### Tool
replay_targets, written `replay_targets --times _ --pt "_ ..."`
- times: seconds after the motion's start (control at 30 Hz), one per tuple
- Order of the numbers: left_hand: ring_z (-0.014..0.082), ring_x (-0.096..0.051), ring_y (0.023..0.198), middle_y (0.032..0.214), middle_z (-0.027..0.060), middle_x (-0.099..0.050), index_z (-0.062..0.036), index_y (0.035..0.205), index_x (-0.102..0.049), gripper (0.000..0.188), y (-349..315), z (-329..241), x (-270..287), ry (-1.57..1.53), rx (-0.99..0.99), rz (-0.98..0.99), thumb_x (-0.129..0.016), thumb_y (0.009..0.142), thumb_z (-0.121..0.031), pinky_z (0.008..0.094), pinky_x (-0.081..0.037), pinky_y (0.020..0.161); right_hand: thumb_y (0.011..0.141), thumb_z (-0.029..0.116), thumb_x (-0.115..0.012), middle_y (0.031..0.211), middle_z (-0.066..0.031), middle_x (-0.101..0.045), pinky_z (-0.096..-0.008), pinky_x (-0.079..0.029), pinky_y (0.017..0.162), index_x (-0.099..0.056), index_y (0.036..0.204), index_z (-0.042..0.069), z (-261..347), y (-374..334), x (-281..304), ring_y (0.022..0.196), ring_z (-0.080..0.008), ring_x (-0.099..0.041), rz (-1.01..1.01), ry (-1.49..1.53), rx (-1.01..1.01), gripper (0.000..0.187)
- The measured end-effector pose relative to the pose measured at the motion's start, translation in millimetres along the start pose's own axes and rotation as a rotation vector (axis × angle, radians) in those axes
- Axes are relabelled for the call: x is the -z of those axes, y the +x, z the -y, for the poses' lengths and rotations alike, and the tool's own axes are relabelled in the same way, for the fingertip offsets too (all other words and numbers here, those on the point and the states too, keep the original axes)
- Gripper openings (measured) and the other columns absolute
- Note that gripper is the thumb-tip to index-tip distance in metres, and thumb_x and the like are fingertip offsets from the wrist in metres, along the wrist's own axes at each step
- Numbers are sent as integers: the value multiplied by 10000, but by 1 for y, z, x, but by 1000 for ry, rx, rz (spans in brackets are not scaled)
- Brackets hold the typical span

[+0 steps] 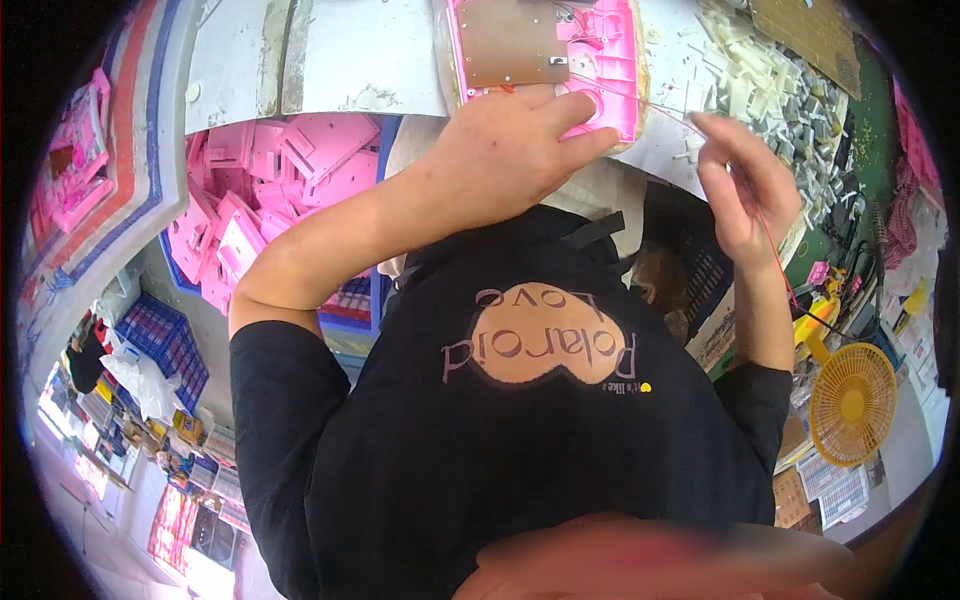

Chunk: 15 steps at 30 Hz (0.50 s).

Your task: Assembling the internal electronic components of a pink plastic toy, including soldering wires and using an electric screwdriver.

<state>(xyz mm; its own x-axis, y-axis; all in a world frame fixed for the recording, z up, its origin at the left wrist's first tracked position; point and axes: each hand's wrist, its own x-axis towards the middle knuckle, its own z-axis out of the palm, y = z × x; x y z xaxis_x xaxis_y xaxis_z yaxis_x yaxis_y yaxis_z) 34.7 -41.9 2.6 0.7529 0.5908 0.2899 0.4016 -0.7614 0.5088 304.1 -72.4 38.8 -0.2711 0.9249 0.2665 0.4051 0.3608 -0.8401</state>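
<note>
I'm resting my left hand (515,140), thumb apart, on the pink casing (620,75), seemingly steadying it, my right hand (745,190) meeting red wire (668,111), whether clamped I cannot tell.

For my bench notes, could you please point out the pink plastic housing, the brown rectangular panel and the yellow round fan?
Pink plastic housing (615,62), head view: ribbed inner right side.
Brown rectangular panel (510,42), head view: flat face's middle.
Yellow round fan (852,403), head view: the grille's hub.

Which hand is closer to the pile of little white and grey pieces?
Right. The right hand is close beside the pile; the left hand is farther away, at the pink casing's near edge.
</note>
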Motion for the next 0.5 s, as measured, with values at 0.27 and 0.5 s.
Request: replay_targets --times 0.27,0.5 --pt "298 -655 905 1009 68 -653 -118 1230 -662 447 -5 -4 6 -234 63 -226 -759 794 -134 422 -510 756 788 203 -801 715 -61 -597 -375 -436 539 -749 1016 10 53 -1 -40 583 -259 -544 471 -2 440 302" --pt "204 -649 916 962 17 -663 -132 1019 -732 265 -33 0 3 -19 -125 -130 -700 762 -183 348 -468 799 758 445 -809 1056 -98 -647 -454 -475 863 -688 1233 63 28 48 -39 989 -328 -593 328 -117 321 621"
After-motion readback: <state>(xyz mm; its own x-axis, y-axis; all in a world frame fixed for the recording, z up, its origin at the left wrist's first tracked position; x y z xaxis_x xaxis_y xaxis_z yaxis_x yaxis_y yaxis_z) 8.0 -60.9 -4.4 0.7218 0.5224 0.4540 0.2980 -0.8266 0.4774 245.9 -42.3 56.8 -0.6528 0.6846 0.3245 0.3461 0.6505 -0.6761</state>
